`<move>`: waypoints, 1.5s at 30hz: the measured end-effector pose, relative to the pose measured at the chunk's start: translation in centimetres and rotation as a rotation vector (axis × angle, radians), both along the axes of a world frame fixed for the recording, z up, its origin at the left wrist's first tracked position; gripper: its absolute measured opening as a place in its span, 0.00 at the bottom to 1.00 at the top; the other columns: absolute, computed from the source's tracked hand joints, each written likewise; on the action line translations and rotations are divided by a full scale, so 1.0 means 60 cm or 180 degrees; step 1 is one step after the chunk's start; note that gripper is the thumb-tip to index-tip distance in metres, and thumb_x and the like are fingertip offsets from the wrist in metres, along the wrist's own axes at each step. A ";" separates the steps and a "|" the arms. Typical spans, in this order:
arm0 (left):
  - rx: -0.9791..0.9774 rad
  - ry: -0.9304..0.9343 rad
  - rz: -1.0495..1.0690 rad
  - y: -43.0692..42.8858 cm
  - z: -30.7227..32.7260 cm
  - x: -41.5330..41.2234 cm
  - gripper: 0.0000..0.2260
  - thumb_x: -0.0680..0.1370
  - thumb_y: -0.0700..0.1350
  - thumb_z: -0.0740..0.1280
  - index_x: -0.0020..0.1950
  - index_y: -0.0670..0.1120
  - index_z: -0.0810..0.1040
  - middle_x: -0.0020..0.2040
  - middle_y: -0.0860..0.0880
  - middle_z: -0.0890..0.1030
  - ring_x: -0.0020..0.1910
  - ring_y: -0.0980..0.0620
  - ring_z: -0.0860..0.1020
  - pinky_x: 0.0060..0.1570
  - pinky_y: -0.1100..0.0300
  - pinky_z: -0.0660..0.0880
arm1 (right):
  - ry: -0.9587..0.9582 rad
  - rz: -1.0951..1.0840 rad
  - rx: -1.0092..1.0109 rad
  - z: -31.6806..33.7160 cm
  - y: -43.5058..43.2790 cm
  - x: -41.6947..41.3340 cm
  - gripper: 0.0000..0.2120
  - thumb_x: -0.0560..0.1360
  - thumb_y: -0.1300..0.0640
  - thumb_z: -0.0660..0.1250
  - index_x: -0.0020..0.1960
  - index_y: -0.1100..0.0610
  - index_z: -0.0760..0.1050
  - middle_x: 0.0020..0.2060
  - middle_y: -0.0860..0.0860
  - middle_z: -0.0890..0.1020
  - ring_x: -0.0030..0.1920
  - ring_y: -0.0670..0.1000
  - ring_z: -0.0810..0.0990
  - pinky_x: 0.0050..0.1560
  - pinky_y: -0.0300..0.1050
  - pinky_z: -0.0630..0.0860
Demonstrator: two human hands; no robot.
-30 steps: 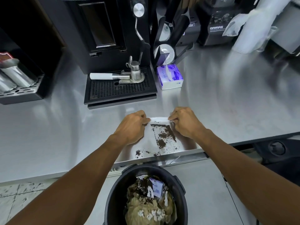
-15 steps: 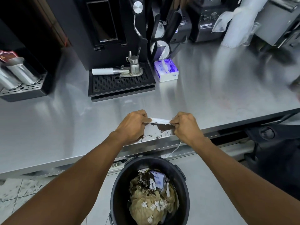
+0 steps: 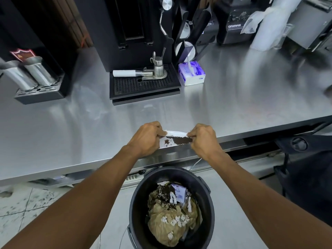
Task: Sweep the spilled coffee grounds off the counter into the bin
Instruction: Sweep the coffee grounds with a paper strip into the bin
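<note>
**Grounds gathered at the counter's lip, bin waiting below**

The left hand [image 3: 146, 139] and the right hand [image 3: 203, 141] each pinched one end of a folded white tissue [image 3: 175, 133], stretched taut between them and laid edge-down on the steel counter [image 3: 233, 108]; both fists were curled tight around it, not spread. The coffee grounds [image 3: 180, 140] lay in a dark band against the near side of the tissue, with a small loose patch just beside the left hand; the pile sat close to the counter's front edge but had not gone over it. The black bin [image 3: 136, 200] stood on the floor directly beneath, already holding crumpled brown paper and scraps, some dusted with dark grounds. By my judgement the job was well advanced: the spill was collected into one strip and the steel behind it looked clean; what was left was the last pull over the lip, and the stray specks near the left hand would likely want another pass.
</note>
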State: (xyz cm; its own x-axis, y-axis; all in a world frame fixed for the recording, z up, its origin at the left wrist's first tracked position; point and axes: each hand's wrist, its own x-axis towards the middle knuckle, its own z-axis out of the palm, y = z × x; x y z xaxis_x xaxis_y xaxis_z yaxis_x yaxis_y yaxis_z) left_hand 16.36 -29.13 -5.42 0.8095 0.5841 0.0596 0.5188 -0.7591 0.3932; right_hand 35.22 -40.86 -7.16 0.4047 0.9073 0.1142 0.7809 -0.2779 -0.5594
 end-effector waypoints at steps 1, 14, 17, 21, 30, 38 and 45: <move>-0.0012 -0.0017 0.0023 -0.003 -0.001 -0.002 0.15 0.77 0.35 0.62 0.58 0.45 0.84 0.52 0.49 0.81 0.49 0.48 0.79 0.52 0.56 0.77 | -0.0007 0.0017 -0.0009 0.001 0.001 -0.001 0.14 0.66 0.74 0.67 0.48 0.62 0.84 0.45 0.56 0.83 0.44 0.56 0.81 0.51 0.47 0.79; -0.0080 0.0014 0.0286 -0.035 -0.006 -0.028 0.14 0.76 0.35 0.63 0.56 0.45 0.85 0.50 0.51 0.80 0.47 0.49 0.78 0.50 0.49 0.79 | -0.0041 0.0170 -0.0050 0.003 -0.007 -0.014 0.14 0.68 0.73 0.67 0.47 0.60 0.85 0.44 0.54 0.82 0.44 0.53 0.81 0.52 0.44 0.79; -0.0074 0.0010 0.0282 -0.042 -0.006 -0.035 0.15 0.75 0.35 0.62 0.55 0.45 0.85 0.49 0.51 0.79 0.46 0.49 0.79 0.51 0.49 0.78 | -0.0010 0.0214 -0.0039 0.002 -0.013 -0.019 0.14 0.69 0.73 0.67 0.47 0.60 0.85 0.44 0.54 0.82 0.44 0.53 0.81 0.53 0.45 0.80; -0.0073 0.0040 0.0335 -0.052 -0.006 -0.045 0.16 0.75 0.35 0.62 0.56 0.45 0.85 0.50 0.51 0.80 0.48 0.49 0.79 0.54 0.50 0.78 | 0.0001 0.0272 -0.0034 0.003 -0.020 -0.028 0.15 0.69 0.74 0.65 0.47 0.61 0.85 0.45 0.54 0.82 0.44 0.53 0.81 0.53 0.46 0.80; 0.0020 0.0073 0.0341 -0.073 -0.006 -0.066 0.19 0.73 0.34 0.61 0.59 0.45 0.84 0.52 0.49 0.80 0.47 0.47 0.79 0.53 0.51 0.76 | -0.0011 0.0548 -0.0072 0.006 -0.026 -0.037 0.14 0.70 0.74 0.65 0.48 0.63 0.84 0.44 0.55 0.81 0.44 0.54 0.81 0.52 0.48 0.80; 0.0391 0.0112 0.0146 -0.078 0.007 -0.121 0.16 0.74 0.36 0.62 0.58 0.47 0.82 0.53 0.49 0.78 0.44 0.46 0.79 0.46 0.54 0.79 | 0.0158 0.0848 0.0139 0.013 -0.041 -0.058 0.11 0.72 0.74 0.65 0.49 0.65 0.84 0.42 0.54 0.81 0.39 0.46 0.78 0.46 0.21 0.71; 0.0504 0.0136 0.0455 -0.008 0.035 -0.160 0.17 0.76 0.36 0.61 0.61 0.47 0.81 0.55 0.48 0.78 0.42 0.45 0.80 0.47 0.52 0.79 | 0.0329 0.0934 0.0314 0.025 0.048 -0.100 0.10 0.73 0.71 0.66 0.49 0.63 0.84 0.43 0.53 0.81 0.40 0.48 0.78 0.49 0.41 0.80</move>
